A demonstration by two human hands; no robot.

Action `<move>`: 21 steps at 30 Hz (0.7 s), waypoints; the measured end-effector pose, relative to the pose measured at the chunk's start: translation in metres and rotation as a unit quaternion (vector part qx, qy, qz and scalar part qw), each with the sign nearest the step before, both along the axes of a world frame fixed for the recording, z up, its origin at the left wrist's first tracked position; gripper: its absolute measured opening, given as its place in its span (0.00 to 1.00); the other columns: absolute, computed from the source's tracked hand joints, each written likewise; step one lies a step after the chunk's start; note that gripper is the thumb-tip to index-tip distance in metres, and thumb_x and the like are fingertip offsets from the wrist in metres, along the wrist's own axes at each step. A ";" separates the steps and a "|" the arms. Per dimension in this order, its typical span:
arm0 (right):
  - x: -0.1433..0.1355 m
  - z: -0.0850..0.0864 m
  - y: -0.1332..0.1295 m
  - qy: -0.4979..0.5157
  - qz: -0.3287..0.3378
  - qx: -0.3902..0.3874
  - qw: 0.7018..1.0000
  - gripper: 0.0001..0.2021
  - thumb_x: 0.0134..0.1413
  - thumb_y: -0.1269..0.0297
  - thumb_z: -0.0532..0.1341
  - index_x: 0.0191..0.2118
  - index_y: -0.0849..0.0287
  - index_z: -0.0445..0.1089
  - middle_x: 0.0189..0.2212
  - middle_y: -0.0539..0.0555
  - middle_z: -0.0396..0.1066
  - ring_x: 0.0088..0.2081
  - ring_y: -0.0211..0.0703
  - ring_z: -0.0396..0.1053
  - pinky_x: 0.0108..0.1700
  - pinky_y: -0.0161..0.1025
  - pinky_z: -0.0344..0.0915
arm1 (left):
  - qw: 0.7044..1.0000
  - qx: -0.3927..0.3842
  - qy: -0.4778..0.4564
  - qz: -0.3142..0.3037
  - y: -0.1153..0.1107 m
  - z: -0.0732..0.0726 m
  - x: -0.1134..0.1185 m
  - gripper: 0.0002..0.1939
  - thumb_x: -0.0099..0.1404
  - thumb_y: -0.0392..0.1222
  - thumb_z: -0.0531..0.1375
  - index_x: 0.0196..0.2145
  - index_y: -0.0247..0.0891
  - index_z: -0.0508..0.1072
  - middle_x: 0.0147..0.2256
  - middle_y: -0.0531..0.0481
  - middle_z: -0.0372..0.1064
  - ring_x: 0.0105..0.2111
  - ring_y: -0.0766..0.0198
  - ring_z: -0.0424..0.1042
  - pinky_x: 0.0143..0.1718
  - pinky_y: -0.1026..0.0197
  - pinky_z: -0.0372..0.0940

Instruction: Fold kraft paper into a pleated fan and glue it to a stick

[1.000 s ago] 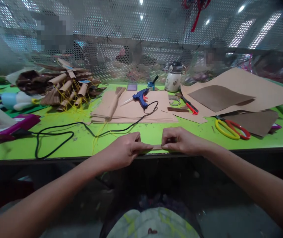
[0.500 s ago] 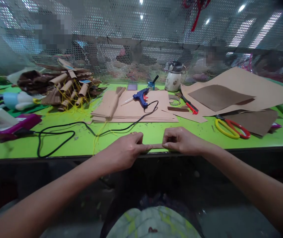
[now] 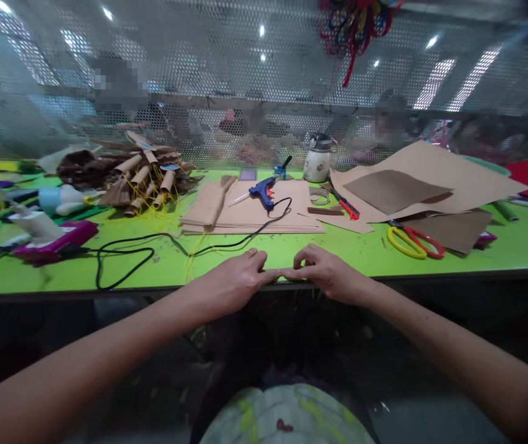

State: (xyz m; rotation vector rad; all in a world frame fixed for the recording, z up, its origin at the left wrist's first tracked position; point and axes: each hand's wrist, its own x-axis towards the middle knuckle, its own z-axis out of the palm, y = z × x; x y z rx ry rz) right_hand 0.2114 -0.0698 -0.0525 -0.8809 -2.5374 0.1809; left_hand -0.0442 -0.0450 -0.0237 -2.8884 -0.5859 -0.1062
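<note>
At the front edge of the green table, my left hand [image 3: 236, 280] is closed, its index finger stretched along a narrow brown paper strip [image 3: 285, 272]. My right hand [image 3: 328, 273] pinches the same strip from the other side, fingertips almost meeting those of the left. Most of the strip is hidden under the fingers. Beyond my hands lies a stack of kraft paper sheets [image 3: 245, 224]. On that stack rest a blue glue gun [image 3: 262, 192] and a rolled paper bundle with a fringed end [image 3: 220, 203].
Yellow-and-red scissors [image 3: 414, 240] and a red cutter [image 3: 349, 208] lie rightward, near large brown sheets [image 3: 453, 163]. A black cord [image 3: 171, 237] crosses the table. Paper rolls [image 3: 141, 176] are heaped at left; a white bottle [image 3: 318, 161] stands by the perforated screen [image 3: 227, 68].
My right hand has shifted left, close to my left hand, with its fingers stretched further. Less of the strip shows between them. The camera view has tilted slightly up and turned left.
</note>
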 end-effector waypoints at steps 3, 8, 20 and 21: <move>0.002 -0.001 0.003 0.033 0.006 -0.015 0.999 0.21 0.56 0.80 0.52 0.48 0.52 0.71 0.38 0.57 0.66 0.41 0.43 0.62 0.42 0.41 0.63 | 1.000 -0.010 -0.010 -0.002 0.001 -0.001 -0.003 0.27 0.64 0.28 0.49 0.59 0.46 0.59 0.35 0.47 0.59 0.33 0.61 0.59 0.32 0.62 0.57; 0.001 0.001 0.002 0.039 -0.001 -0.020 0.999 0.19 0.56 0.80 0.52 0.46 0.53 0.73 0.39 0.57 0.67 0.41 0.43 0.63 0.43 0.42 0.63 | 0.999 -0.025 -0.028 0.006 -0.002 -0.004 -0.009 0.23 0.65 0.28 0.48 0.56 0.42 0.63 0.36 0.46 0.59 0.35 0.60 0.60 0.36 0.60 0.59; 0.016 0.001 -0.009 0.000 -0.008 0.000 1.000 0.23 0.50 0.85 0.52 0.49 0.58 0.70 0.43 0.59 0.70 0.43 0.47 0.61 0.44 0.47 0.64 | 0.998 -0.043 -0.039 0.008 -0.006 -0.001 -0.013 0.22 0.64 0.26 0.49 0.52 0.39 0.65 0.37 0.45 0.60 0.37 0.61 0.61 0.37 0.61 0.60; 0.016 -0.001 -0.010 -0.005 -0.010 0.003 1.000 0.24 0.49 0.86 0.52 0.50 0.59 0.69 0.44 0.59 0.70 0.43 0.48 0.60 0.44 0.47 0.64 | 0.998 -0.053 -0.044 0.005 -0.006 0.000 -0.014 0.20 0.63 0.26 0.49 0.51 0.38 0.66 0.37 0.45 0.60 0.37 0.61 0.61 0.37 0.61 0.61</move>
